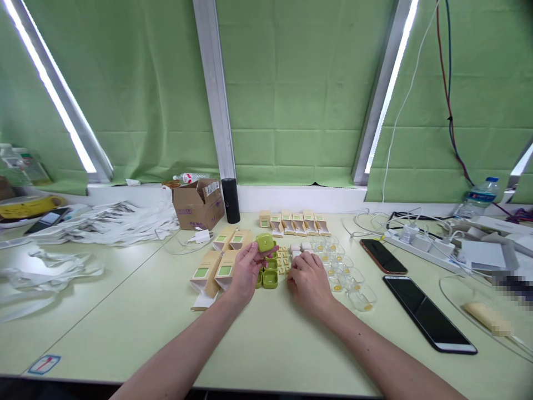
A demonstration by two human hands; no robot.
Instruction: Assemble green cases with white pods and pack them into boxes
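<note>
My left hand (249,271) holds up a small olive-green square case (265,242), gripped between thumb and fingers. Below it, more olive-green cases (270,279) stand on the table, partly hidden by that hand. Beside them lie rows of small yellow pieces (282,259). My right hand (308,280) rests low over the table just right of these pieces, its fingers curled and closed. What its fingertips hold, if anything, is hidden. Behind its knuckles are small white blocks (295,248), and clear plastic cups (340,261) with yellow spots stand to its right.
Opened kraft boxes (206,272) stand left of my left hand, and a row of others (297,223) at the back. A cardboard carton (198,204) and a black cylinder (230,201) stand behind. Two phones (428,314) and a cabled power strip (425,250) lie at right.
</note>
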